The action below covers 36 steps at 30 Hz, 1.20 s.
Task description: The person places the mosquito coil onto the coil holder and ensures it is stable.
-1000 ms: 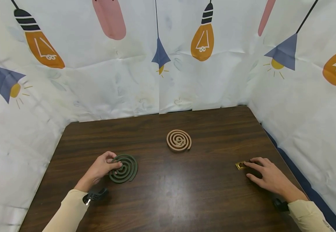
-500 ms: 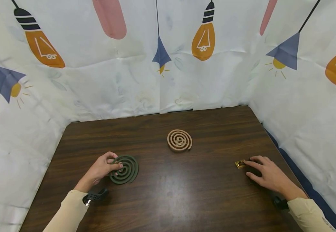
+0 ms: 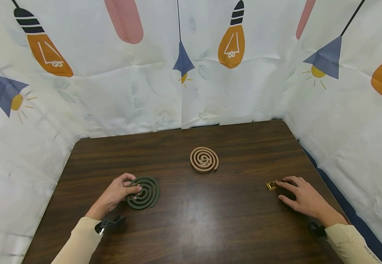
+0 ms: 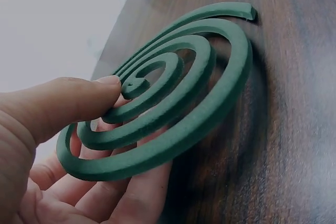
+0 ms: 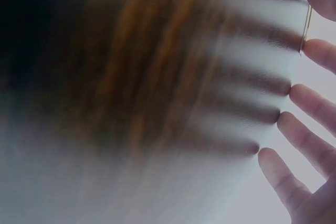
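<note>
My left hand pinches a green mosquito coil near the table's left side. In the left wrist view the thumb lies on top of the coil and the other fingers are underneath. The coil is tilted, with its near side raised off the tabletop. Over on the right, my right hand has its fingers spread. Its index fingertip touches a small gold metal plate with a cut-out, lying on the table. In the right wrist view the fingertips rest on the table surface and the plate shows only as a thin edge.
A brown mosquito coil lies flat towards the back middle of the dark wooden table. White printed cloth hangs behind the table and along both sides.
My left hand has shifted slightly to the right with the green mosquito coil. The gold plate has slid a little to the left under my right fingertip. The brown coil stays put.
</note>
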Tool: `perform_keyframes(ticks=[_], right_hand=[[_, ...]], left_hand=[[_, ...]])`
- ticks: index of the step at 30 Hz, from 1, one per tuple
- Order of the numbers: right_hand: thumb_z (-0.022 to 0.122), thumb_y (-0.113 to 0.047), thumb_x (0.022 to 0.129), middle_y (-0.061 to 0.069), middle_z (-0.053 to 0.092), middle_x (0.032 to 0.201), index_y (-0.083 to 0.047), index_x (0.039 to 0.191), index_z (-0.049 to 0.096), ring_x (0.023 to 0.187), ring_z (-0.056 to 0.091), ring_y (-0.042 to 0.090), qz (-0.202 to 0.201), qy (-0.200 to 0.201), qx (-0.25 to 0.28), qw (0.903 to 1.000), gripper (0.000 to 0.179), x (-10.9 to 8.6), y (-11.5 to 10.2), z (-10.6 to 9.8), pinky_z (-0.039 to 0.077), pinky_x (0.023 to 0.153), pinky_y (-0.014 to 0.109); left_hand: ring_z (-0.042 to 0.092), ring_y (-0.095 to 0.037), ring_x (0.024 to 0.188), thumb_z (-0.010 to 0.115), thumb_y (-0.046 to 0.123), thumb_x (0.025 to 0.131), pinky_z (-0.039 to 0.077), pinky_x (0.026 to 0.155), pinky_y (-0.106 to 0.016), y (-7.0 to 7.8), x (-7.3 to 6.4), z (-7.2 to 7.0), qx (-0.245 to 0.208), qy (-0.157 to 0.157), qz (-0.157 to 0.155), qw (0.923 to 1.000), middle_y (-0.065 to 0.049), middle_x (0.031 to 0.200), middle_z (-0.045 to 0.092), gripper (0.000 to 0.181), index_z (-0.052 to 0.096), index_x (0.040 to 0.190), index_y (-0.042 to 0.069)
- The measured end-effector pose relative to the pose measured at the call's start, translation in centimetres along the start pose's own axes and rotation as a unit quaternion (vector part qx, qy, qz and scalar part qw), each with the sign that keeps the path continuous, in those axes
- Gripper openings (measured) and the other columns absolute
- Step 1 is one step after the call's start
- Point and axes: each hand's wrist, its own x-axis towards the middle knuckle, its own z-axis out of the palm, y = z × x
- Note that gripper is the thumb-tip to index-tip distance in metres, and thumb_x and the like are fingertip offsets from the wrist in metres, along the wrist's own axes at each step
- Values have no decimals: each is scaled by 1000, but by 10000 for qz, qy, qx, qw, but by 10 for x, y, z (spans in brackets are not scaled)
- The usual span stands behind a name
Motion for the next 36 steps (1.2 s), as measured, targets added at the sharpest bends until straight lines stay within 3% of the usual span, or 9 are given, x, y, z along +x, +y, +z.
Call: perform_keyframes(ticks=[6, 20, 25, 36], right_hand=[[83, -35, 87, 15, 65, 128, -17, 133, 70, 116, 61, 40, 92, -155, 22, 9998, 51, 1, 0, -1, 53, 92, 62], [84, -33, 86, 15, 66, 125, -15, 132, 71, 113, 62, 38, -66, -55, -57, 9999, 51, 3, 2, -2, 54, 90, 61], [84, -33, 86, 15, 66, 126, -15, 133, 70, 114, 62, 38, -41, -83, -45, 9999, 53, 4, 0, -1, 54, 91, 61], [83, -34, 86, 16, 65, 129, -13, 134, 69, 116, 61, 40, -31, -128, -20, 9999, 54, 6, -5, 1, 53, 92, 63]], left_hand=[[73, -13, 76, 74, 13, 96, 63, 70, -30, 1, 1, 2, -26, -6, -14, 10000, 0, 91, 77, 43, 44, 124, 0], [73, -13, 76, 74, 12, 96, 64, 69, -30, 1, 4, 10, -247, -100, -44, 9996, 1, 90, 75, 43, 43, 124, 2], [74, -13, 75, 73, 10, 96, 64, 69, -29, 1, 5, 17, -424, -149, 80, 9990, 2, 90, 74, 43, 42, 124, 2], [74, -10, 78, 73, 10, 96, 63, 69, -26, -2, 7, 32, -664, -133, 95, 9977, 4, 93, 73, 61, 35, 143, -5]])
